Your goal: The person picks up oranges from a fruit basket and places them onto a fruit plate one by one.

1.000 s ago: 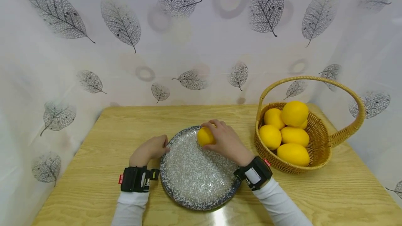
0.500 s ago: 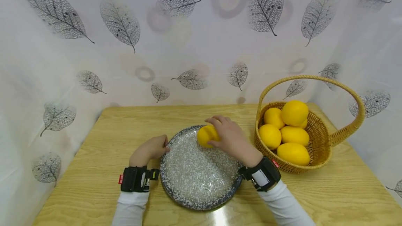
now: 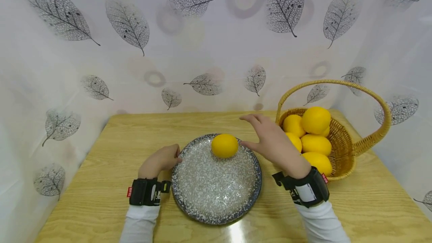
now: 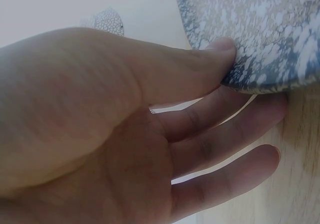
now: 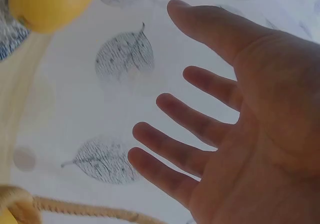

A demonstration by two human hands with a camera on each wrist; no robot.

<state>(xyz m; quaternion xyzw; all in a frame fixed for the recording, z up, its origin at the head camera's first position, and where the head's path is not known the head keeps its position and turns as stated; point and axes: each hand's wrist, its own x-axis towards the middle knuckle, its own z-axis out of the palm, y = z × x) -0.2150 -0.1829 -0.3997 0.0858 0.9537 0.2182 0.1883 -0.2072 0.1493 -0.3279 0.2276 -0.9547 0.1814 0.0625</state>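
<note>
Grey speckled plate, its L rim pinched by the L hand: thumb on top, fingers below the edge per the L wrist view. R hand grips nothing; fingers spread, thumb nearest the yellow fruit, w/ a gap btw them. Fruit lies on the plate's far part, just inside the rim, no hand on it. Main risk IMO: it's rounded, so a tilt or tug from the L hand could start it rolling, & w/ the far rim so close it might go over onto the table. A careless brush of the R thumb could nudge it too. Farther R, the wicker basket holds more yellow fruits, stacked, one perched up top; R wrist strap is near its front side (can't tell if touching), so a bump might shake the top one loose. Basket's tall handle could also catch a sleeve. Behind: pale leaf-print backdrop.
</note>
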